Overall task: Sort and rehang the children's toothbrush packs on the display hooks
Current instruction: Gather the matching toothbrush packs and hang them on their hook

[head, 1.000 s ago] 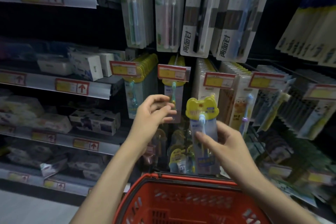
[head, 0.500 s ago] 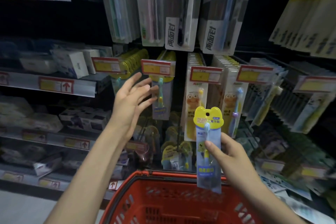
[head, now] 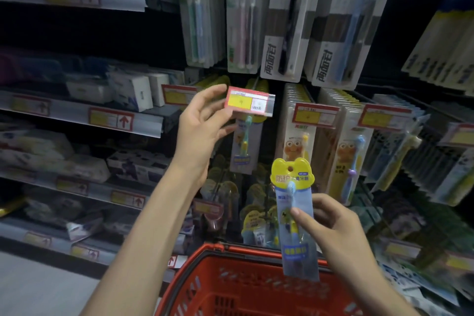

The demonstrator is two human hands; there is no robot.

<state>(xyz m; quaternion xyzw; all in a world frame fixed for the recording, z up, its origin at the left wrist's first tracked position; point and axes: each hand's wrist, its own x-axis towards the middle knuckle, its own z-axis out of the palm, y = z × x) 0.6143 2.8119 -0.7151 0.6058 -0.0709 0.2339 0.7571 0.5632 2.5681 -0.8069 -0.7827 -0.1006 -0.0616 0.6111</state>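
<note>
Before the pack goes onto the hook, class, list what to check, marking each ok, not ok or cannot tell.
1. Right hand grips the toothbrush pack: ok.
2. Pack's hanging hole uncovered: ok.
3. Left hand pinches the price tag: ok.
4. Hook tip behind the tag visible and free: cannot tell.
5. Hole level with the tag: not ok, the pack is lower and to its right.

Yellow-topped blue toothbrush pack [head: 295, 215] upright, above basket rim.

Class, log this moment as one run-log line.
left hand: grips price tag | right hand: pinches toothbrush pack | pack: not yet hung | red basket: below hands
</note>
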